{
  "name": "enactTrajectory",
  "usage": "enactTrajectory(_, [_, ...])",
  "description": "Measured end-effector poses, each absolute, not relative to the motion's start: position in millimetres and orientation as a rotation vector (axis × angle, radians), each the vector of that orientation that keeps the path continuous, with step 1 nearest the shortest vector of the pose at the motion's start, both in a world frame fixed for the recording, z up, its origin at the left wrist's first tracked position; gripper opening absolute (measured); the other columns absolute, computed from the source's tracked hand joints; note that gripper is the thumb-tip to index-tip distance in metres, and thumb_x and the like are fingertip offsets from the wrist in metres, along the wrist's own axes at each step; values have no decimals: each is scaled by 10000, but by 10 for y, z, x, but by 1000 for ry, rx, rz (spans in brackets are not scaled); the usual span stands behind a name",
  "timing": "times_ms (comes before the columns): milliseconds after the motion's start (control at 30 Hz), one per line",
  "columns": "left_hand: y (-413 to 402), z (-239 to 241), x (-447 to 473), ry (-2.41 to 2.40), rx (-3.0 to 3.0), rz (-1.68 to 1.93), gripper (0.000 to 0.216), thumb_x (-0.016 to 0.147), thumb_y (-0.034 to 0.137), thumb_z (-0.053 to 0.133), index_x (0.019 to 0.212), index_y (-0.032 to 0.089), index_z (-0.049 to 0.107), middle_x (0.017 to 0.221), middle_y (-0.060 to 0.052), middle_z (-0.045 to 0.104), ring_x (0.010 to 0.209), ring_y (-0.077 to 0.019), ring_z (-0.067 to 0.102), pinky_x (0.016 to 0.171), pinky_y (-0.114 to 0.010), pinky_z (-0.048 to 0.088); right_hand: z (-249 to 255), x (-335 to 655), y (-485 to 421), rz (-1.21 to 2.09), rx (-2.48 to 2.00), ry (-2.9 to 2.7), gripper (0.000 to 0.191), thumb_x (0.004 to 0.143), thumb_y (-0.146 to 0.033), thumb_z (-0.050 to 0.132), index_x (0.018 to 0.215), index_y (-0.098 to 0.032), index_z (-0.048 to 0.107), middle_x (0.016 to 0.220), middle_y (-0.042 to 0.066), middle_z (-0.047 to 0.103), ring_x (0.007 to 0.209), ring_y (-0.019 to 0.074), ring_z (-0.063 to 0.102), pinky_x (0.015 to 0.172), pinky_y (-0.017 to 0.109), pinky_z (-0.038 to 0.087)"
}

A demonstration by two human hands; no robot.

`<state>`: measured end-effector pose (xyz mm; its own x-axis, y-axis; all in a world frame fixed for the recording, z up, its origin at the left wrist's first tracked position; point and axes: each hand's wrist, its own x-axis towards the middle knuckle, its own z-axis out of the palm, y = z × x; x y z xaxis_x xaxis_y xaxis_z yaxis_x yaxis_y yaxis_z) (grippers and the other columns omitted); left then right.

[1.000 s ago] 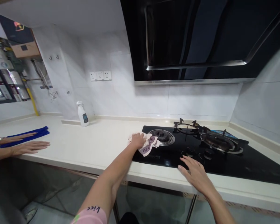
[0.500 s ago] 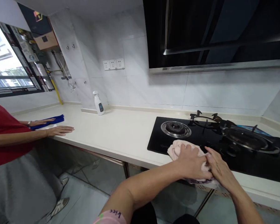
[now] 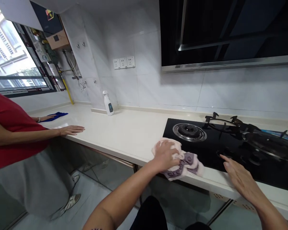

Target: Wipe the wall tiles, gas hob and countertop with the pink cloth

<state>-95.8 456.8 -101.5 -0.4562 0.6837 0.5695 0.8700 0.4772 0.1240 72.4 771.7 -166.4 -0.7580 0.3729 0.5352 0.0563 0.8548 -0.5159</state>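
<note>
Under my left hand is a pale pink cloth with purple patterned parts, bunched by my fingers. It lies across the front left corner of the black gas stove and the white counter, part of it hanging over the counter's edge. My right hand is apart from the cloth, fingers stretched out over the stove's front edge near the knobs, holding nothing. The left burner has no pan support on it.
A white spray bottle stands against the wall. Black pan supports rest on the stove's back. Above hangs a dark range hood. At left a person in a red top has one hand on a blue cloth.
My left hand has moved left with the pink cloth, off the stove's front toward the counter. My right hand has come away from the cloth. The camera view has shifted slightly left.
</note>
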Motion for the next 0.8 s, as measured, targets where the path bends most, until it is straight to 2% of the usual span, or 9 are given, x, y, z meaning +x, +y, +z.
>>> enactTrajectory(133, [3838, -912, -1339, -2453, -979, -479, 239, 866, 348, 720, 1102, 348, 758, 1470, 0, 602, 1394, -287, 463, 1152, -523, 357, -1732, 708, 7744, 603, -221, -2342, 681, 1025, -707, 289, 1460, -250, 544, 1497, 74, 564, 1432, 304, 463, 1260, 561, 306])
enactTrajectory(300, [2974, -824, -1755, -2550, -432, -331, 255, 928, 361, 620, 1136, 301, 754, 1455, -55, 613, 1386, -322, 480, 1136, -559, 376, -1756, 706, 7719, 559, -215, -2350, 674, 1033, -707, 276, 1469, -256, 527, 1506, 68, 554, 1436, 314, 454, 1251, 579, 310])
enactTrajectory(433, [2587, -832, -1874, -2512, -193, -249, 289, 940, 353, 575, 1159, 291, 752, 1453, -76, 611, 1373, -325, 492, 1128, -560, 367, -1705, 721, 7634, 523, -230, -2357, 663, 1037, -703, 264, 1470, -271, 520, 1504, 64, 557, 1440, 319, 454, 1239, 589, 326])
enactTrajectory(567, [2618, -929, -1734, -2394, -187, -221, 302, 937, 329, 536, 1126, 277, 766, 1365, -83, 661, 1325, -312, 524, 1099, -498, 379, -1645, 742, 7540, 489, -262, -2356, 623, 1049, -681, 265, 1468, -296, 520, 1511, 47, 554, 1452, 307, 446, 1233, 575, 341])
enactTrajectory(667, [2856, -1017, -1485, -2341, -237, -244, 288, 910, 326, 555, 1075, 273, 785, 1257, -97, 698, 1255, -327, 562, 1076, -508, 375, -1614, 750, 7501, 481, -243, -2351, 621, 1060, -663, 263, 1488, -280, 500, 1518, 59, 545, 1450, 303, 446, 1230, 561, 347])
enactTrajectory(800, [3370, -1102, -1024, -2280, -434, -351, 252, 905, 337, 573, 1023, 293, 792, 1216, -90, 704, 1192, -331, 584, 1057, -532, 370, -1579, 772, 7476, 519, -228, -2336, 631, 1063, -667, 257, 1498, -272, 486, 1526, 67, 534, 1447, 301, 441, 1230, 566, 334])
